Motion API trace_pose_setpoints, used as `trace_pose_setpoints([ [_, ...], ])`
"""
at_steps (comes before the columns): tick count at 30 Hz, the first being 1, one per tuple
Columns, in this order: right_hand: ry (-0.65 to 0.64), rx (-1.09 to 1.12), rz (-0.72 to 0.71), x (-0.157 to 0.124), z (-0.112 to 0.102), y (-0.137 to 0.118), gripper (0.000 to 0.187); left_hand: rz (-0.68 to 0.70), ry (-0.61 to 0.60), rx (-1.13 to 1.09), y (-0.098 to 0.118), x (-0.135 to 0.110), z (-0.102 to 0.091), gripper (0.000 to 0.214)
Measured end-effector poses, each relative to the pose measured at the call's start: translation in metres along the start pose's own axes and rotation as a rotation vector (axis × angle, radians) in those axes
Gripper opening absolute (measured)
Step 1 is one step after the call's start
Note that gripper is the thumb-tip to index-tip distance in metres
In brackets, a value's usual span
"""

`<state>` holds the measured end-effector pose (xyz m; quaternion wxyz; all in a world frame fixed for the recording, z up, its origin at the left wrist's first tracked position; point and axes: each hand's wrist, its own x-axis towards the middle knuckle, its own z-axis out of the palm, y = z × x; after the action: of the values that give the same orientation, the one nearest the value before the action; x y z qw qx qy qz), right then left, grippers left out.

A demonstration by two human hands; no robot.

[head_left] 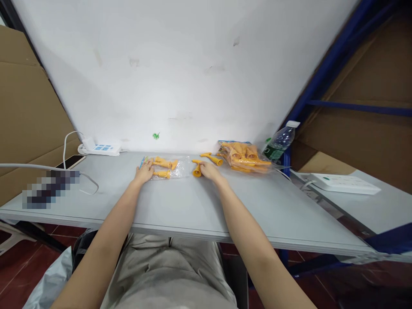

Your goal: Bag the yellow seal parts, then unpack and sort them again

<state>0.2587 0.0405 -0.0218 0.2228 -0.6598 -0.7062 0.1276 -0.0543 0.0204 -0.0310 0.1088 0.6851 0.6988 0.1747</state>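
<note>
My L hand [144, 171] is on the L end of the sm. bag [180, 167], prob. to stop the thin plastic sliding; can't tell if that grip is pinching or just pressing. A few yellow pcs [162, 162] show inside. My R hand [209, 171] grasps a horn [196, 171] at its side, just R of the bag's clear end, bell facing me, prob. b/c the side is the easiest bit to reach. Another horn [215, 160] lies loose behind, nr the big bag [246, 163], which is full of the same & sits at the back R, prob. to leave worktop [183, 206] space in front of me. Bottle [280, 143] & pwr strip [106, 149] are by the wall, prob. kept out of the way.
</note>
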Motion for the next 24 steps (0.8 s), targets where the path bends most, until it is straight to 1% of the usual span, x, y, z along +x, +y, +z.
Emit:
trace_pose_setpoints([
  [2,-0.031,-0.038,-0.084,-0.006,0.001,-0.008,0.039,-0.005,-0.008,-0.007,0.001,0.0,0.0,0.056],
  [4,-0.021,-0.147,-0.105,-0.013,0.002,-0.014,0.041,-0.008,-0.021,-0.009,0.003,-0.001,0.0,0.056],
  [6,0.005,-0.243,-0.122,-0.019,0.001,-0.019,0.039,-0.006,-0.034,-0.011,0.004,-0.001,-0.001,0.056],
  [10,0.052,-0.32,-0.165,-0.025,-0.006,-0.029,0.036,0.002,-0.029,-0.011,0.007,-0.002,-0.002,0.055],
  [14,0.057,-0.3,-0.152,-0.026,-0.014,-0.038,0.034,0.005,-0.024,-0.01,0.007,-0.003,-0.003,0.054],
  [20,-0.046,-0.221,-0.277,-0.032,-0.009,-0.057,0.03,0.008,-0.03,-0.03,0.005,-0.002,-0.001,0.054],
  [24,-0.114,-0.07,-0.289,-0.033,-0.006,-0.063,0.027,0.021,-0.029,-0.073,0.006,-0.002,0.001,0.053],
])
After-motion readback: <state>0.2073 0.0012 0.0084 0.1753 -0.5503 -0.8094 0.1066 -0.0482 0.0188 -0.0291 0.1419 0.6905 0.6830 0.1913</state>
